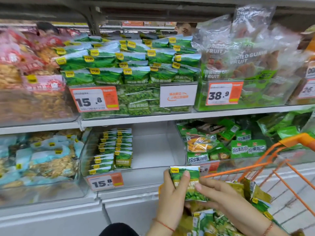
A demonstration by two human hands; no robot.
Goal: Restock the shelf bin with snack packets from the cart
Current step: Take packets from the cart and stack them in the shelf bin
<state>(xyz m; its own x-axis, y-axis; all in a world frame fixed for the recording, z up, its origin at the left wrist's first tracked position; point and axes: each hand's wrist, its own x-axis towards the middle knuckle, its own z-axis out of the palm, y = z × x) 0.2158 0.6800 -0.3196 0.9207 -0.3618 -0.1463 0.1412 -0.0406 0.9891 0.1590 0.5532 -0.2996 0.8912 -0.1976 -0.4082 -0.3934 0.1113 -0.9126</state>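
At the lower centre of the frame, your left hand (172, 193) and right hand (219, 195) both gripped one green snack packet (187, 183). You held it above the orange cart (265, 166), just below the half-filled shelf bin (136, 174).

Green packet (187, 184) with white top band and yellow corner tag is showing between the left hand (172, 198) and right hand (219, 193). Red string bracelets are circling both wrists. Cart (255, 166) wire is showing bright orange. Shelf bin (153, 174) is looking clear, holding green-and-white packets with yellow tags. Price label (105, 182) is showing white with an orange border and black digits. Shelf rail (136, 118) is reading pale grey.
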